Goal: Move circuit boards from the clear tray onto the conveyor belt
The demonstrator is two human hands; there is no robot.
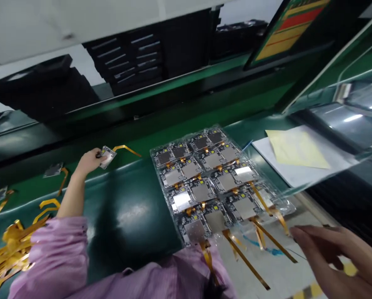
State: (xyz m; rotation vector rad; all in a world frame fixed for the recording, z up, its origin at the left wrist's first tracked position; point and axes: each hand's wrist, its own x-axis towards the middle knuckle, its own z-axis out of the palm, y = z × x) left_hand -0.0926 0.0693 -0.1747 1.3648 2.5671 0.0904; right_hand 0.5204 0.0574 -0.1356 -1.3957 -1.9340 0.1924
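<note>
My left hand (87, 162) reaches out over the green belt and pinches a small circuit board (107, 156) with an orange flex cable (126, 148) trailing to the right. My right hand (332, 253) hovers at the lower right with fingers stretched out and nothing in it, just right of a clear plastic tray (161, 182) filled with several small circuit boards. Orange flex cables (260, 236) hang out of the tray's near edge toward my right hand.
Another board with an orange cable (55, 171) lies on the green belt (132, 207) to the left. A heap of orange flex strips (11, 249) sits at lower left. White and yellow sheets (294, 151) lie at right. Black trays (132, 58) are stacked behind.
</note>
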